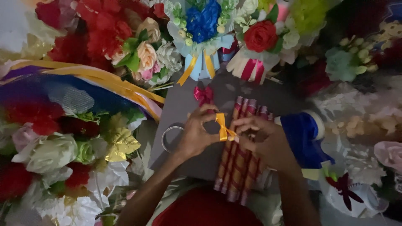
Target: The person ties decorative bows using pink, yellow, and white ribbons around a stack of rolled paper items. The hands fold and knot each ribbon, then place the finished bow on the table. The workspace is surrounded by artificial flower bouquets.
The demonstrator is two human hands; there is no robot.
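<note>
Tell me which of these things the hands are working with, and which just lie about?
In use: left hand, right hand, yellow ribbon, striped rolls.

Lying about: pink bow, tape ring, blue ribbon roll, blue bouquet, red rose bouquet.

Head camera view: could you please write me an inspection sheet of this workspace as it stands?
Surface: grey board, dimly lit, bare only near its middle.
Job's things: yellow ribbon pinched between both hands over a bundle of red-and-gold striped rolls.
Clutter: small pink bow, clear tape ring, blue ribbon spool.
Grippers: left hand and right hand both closed on the ribbon.
Cables: nothing seen.
Surroundings: artificial flower bouquets on all sides, among them a blue bouquet and a red rose bouquet.
</note>
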